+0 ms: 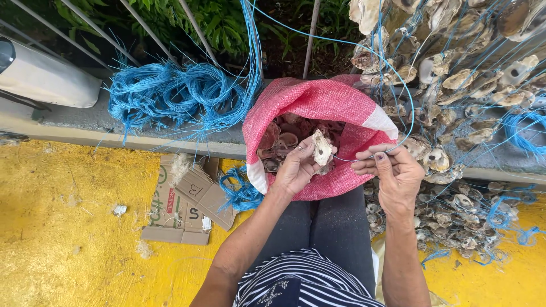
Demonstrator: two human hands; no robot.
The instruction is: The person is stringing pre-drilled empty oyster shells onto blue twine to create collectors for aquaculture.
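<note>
— Cardboard point(187, 200), flattened, lies on the yellow floor point(68, 227) at the left, printed in red and dark letters; blue cord point(170, 94) is heaped on the ledge above it.

— And the hands?

— The left hand point(296, 169) grips a pale shell point(322, 150) over the open pink woven sack point(324, 102), likely so it stays near the others inside. The right hand point(392, 170) pinches the blue line point(364, 160) running to that shell. Strung shells point(455, 102) pile up at the right.
</note>
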